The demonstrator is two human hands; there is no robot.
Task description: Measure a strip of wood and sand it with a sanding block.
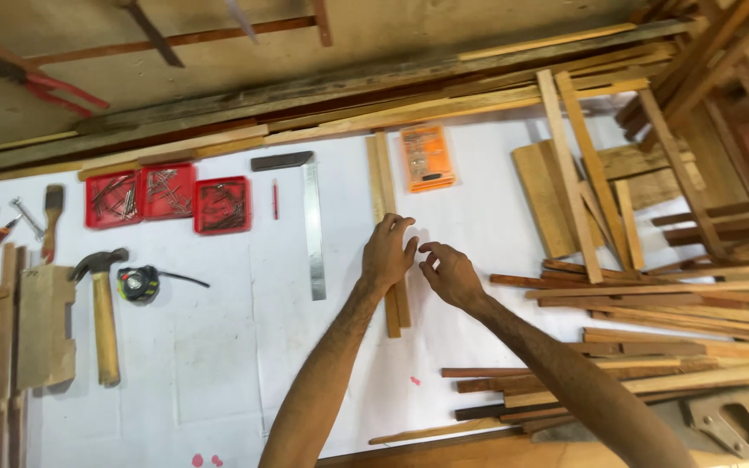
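Wooden strips [389, 234], 2 side by side, run lengthwise away from the person under the left hand [387, 254], fingers spread on them; right hand [449, 273] hovers just beside, fingers loosely apart. White worktop [218, 347] lies open leftward.

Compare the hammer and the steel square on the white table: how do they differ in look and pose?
The hammer has a wooden handle and a dark metal head; the steel square has a long pale blade with a dark stock. The hammer lies far left beside the tape measure; the square lies nearer the left hand. Both lie flat, untouched, lengthwise up the table.
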